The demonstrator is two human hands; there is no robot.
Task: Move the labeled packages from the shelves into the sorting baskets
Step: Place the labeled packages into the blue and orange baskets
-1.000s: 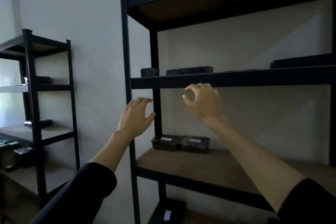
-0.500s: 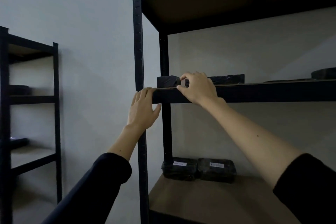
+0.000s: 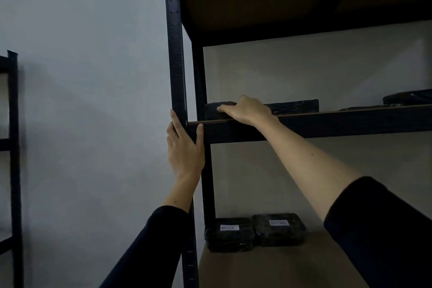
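With our left hand (image 3: pixel 184 149) wrapped around the black metal upright post (image 3: pixel 177 54), our right hand (image 3: pixel 245 110) curls over the small black wrapped package (image 3: pixel 216 110), which we should grip firmly before lifting clear.

A storeroom: black metal shelving (image 3: pixel 177 54) against a bare wall (image 3: pixel 81 77) holds labelled packages (image 3: pixel 254 232).
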